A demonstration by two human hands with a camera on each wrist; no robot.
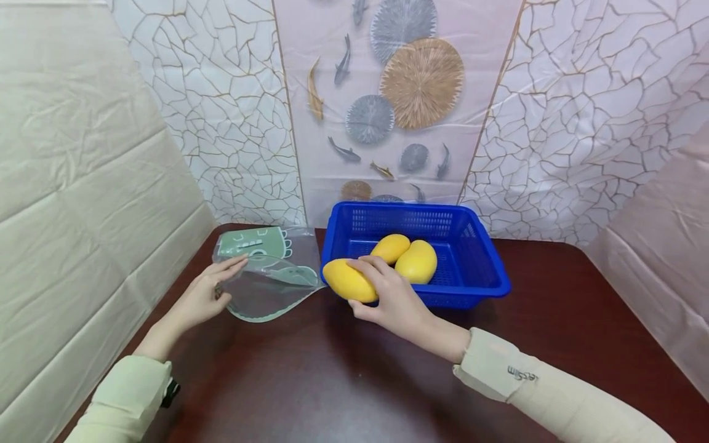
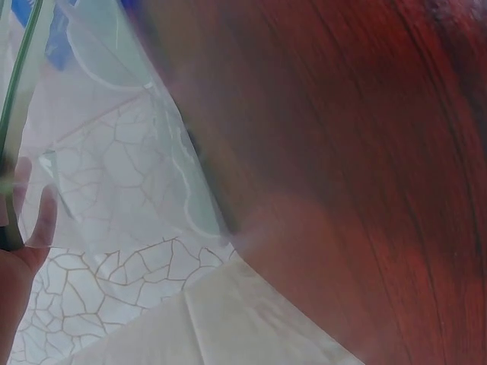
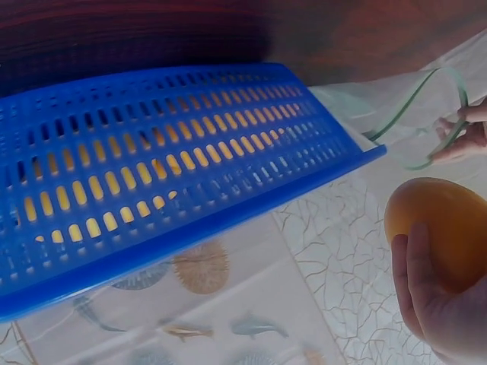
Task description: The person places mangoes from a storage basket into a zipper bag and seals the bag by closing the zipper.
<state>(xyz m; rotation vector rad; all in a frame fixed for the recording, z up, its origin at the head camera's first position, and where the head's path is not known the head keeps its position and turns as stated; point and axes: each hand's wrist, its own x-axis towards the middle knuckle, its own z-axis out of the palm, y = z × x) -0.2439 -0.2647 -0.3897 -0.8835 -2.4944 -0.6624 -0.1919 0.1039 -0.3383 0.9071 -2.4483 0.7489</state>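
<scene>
My right hand (image 1: 390, 298) grips a yellow mango (image 1: 348, 280), fingers over its top and thumb below, in front of the blue basket's near left corner. Two more mangoes, a smaller one (image 1: 391, 248) and a larger one (image 1: 416, 263), lie inside the blue plastic basket (image 1: 490, 271). To the left, a clear plastic bag (image 1: 260, 298) with a green printed pattern lies with its green-edged mouth spread toward me. My left hand (image 1: 202, 295) holds the bag's left rim, its fingers seen through the film in the left wrist view.
The dark red-brown table (image 1: 310, 381) runs beneath everything. Behind it hangs a patterned cloth backdrop (image 1: 238, 111) with fish and round motifs. Beige cloth panels (image 1: 83, 184) close in both sides. The bag's right edge reaches the basket's left side.
</scene>
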